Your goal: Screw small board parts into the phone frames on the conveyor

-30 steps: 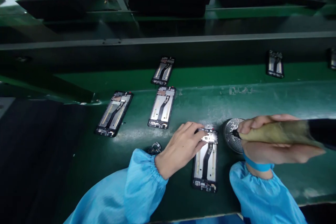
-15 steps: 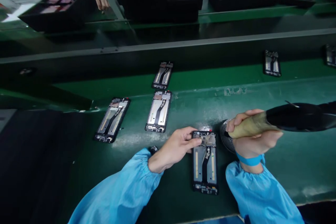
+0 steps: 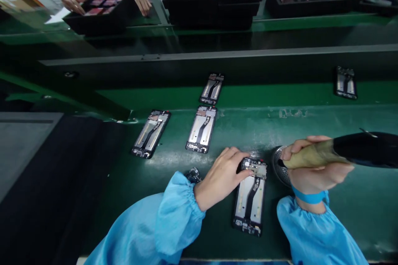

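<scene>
Spread flat, the left hand (image 3: pixel 222 178) pins a phone frame (image 3: pixel 249 203); the right hand (image 3: pixel 317 178) clenches a tape-wrapped tool (image 3: pixel 314 154), and a slipping palm could shift the frame

Bright overhead light glares off the green belt (image 3: pixel 248 140) and phone frame (image 3: pixel 250 203); edges bow, far trays (image 3: pixel 211 20) soften.

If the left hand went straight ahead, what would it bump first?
The left hand would meet the black phone frame first. Its fingertips are right at the frame's edge, maybe already touching it.
</scene>
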Tool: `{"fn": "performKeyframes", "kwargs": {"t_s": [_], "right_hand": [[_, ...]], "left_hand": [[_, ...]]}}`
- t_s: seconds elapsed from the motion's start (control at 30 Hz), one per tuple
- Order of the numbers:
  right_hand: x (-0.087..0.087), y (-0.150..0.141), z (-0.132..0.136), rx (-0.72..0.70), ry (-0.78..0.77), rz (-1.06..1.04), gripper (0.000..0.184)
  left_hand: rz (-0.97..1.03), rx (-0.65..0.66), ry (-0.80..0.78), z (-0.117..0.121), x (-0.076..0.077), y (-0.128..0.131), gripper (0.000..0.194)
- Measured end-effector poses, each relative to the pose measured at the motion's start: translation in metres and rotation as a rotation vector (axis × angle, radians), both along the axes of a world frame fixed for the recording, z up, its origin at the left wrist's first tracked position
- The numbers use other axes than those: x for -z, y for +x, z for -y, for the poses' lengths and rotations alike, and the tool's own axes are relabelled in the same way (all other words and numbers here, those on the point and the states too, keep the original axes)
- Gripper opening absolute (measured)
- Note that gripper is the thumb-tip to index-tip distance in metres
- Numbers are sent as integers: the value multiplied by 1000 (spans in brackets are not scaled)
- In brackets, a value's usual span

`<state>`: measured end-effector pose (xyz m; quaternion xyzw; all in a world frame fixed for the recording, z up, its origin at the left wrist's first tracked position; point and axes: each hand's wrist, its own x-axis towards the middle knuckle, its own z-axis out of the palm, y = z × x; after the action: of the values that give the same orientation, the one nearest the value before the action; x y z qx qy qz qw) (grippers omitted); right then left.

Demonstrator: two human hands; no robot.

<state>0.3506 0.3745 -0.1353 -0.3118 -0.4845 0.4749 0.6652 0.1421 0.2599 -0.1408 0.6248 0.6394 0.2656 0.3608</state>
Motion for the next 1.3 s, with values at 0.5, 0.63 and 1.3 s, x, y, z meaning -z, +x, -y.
{"fn": "performKeyframes", "kwargs": {"t_s": [0.5, 0.63, 1.3], "right_hand": [[-8, -53, 39, -249, 64, 14, 72], [-5, -47, 35, -262, 64, 24, 74], [-20, -2, 15, 127, 56, 8, 63]], "left_hand": [[-342, 243, 421, 29, 9, -12, 26], [-342, 248, 407, 27, 8, -12, 25], [-249, 207, 267, 13, 0, -5, 39]]}}
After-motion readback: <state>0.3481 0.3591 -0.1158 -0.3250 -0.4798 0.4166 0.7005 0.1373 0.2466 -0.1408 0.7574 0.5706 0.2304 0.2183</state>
